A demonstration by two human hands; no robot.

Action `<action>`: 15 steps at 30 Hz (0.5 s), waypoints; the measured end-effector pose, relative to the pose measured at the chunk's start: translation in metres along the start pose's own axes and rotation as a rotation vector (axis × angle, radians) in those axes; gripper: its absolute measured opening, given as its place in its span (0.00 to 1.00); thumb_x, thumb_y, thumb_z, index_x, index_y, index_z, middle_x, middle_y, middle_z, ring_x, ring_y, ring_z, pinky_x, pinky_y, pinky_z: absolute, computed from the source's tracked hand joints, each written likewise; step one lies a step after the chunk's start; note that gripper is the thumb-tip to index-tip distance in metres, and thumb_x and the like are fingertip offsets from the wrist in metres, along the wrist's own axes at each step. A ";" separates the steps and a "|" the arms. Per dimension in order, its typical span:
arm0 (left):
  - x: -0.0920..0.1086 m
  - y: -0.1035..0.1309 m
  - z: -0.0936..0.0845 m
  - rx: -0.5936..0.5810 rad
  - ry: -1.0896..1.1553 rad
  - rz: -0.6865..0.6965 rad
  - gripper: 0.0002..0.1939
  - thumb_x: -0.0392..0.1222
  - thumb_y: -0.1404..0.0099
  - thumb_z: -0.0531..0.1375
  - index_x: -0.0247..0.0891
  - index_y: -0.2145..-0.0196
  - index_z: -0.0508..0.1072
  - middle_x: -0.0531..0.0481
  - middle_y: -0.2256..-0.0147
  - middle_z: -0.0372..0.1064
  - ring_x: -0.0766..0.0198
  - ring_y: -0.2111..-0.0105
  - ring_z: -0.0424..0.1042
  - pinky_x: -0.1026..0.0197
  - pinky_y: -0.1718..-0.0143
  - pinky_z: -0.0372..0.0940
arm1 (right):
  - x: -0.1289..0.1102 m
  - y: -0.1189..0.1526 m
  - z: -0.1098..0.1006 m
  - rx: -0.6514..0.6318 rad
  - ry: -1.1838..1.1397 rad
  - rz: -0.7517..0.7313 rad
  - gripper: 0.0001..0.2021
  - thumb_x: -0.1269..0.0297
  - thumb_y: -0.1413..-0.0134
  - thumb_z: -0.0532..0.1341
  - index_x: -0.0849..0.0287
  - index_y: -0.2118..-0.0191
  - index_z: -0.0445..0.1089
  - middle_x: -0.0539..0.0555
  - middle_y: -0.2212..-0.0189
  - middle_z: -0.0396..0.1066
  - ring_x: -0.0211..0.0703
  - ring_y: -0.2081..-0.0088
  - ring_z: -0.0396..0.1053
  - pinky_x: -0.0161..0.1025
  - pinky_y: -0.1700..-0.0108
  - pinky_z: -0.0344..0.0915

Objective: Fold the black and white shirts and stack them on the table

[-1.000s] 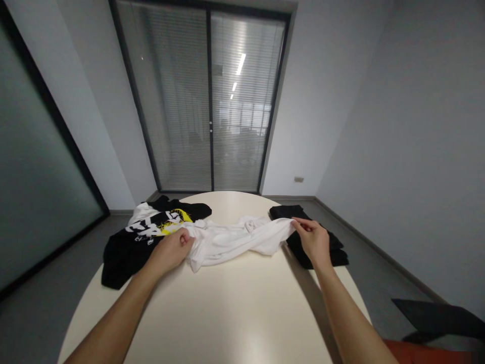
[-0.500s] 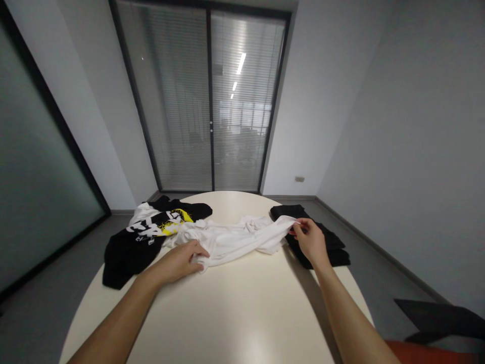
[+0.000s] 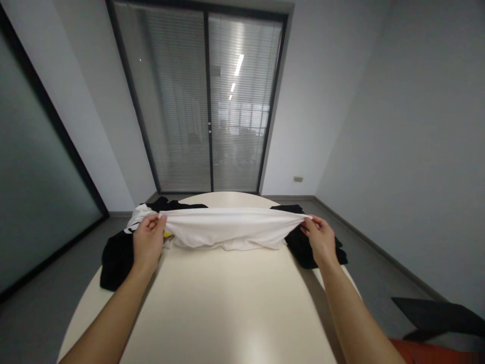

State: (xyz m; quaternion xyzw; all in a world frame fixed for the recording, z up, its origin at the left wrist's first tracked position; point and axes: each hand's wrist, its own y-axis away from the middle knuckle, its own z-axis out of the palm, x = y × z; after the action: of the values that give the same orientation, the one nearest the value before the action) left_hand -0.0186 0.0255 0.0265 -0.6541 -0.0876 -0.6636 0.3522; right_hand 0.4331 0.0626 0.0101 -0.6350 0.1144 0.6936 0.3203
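Observation:
A white cloth garment (image 3: 227, 228) is stretched taut from side to side above the table, its lower edge hanging in loose folds. My left hand (image 3: 148, 240) pinches its left upper corner, in front of a black garment pile (image 3: 117, 260) with white and yellow print, much of which is hidden. At the right upper corner, my right hand (image 3: 320, 237) pinches the fabric between thumb and fingers. Beside and partly behind that hand lies a stack of folded black clothes (image 3: 303, 250).
The round cream table (image 3: 227, 303) spans the lower view. A black object (image 3: 435, 313) and something red (image 3: 420, 351) sit at the lower right, beyond the table's edge. Behind the table stand a glass door with blinds (image 3: 182, 111) and pale walls.
My left hand has moved up and left and now grips the garment's corner. The white garment has gone from lying crumpled to raised and stretched. My right hand has shifted slightly right.

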 end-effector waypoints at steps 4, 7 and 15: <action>0.009 0.002 -0.001 0.121 0.069 -0.030 0.19 0.54 0.44 0.66 0.40 0.61 0.69 0.57 0.73 0.69 0.73 0.83 0.59 0.69 0.83 0.55 | -0.010 0.003 0.004 0.047 -0.090 -0.112 0.21 0.50 0.52 0.65 0.55 0.56 0.64 0.48 0.68 0.69 0.38 0.67 0.70 0.36 0.63 0.70; 0.015 0.007 0.001 0.065 0.046 0.004 0.19 0.53 0.43 0.66 0.40 0.60 0.69 0.57 0.74 0.69 0.70 0.81 0.63 0.69 0.82 0.58 | -0.019 0.010 0.008 0.068 -0.070 -0.234 0.19 0.51 0.48 0.63 0.55 0.55 0.64 0.46 0.69 0.64 0.35 0.71 0.65 0.31 0.69 0.63; 0.030 0.016 0.001 0.209 -0.057 0.202 0.16 0.51 0.35 0.62 0.38 0.55 0.67 0.56 0.72 0.67 0.66 0.74 0.67 0.67 0.76 0.60 | -0.049 0.022 0.007 0.263 0.072 -0.501 0.17 0.52 0.42 0.59 0.59 0.53 0.65 0.51 0.65 0.65 0.37 0.68 0.63 0.34 0.67 0.58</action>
State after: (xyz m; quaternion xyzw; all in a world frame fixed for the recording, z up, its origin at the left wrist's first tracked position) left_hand -0.0052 0.0039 0.0494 -0.6380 -0.0997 -0.5932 0.4807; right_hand 0.4141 0.0350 0.0522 -0.6206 0.0540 0.5492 0.5571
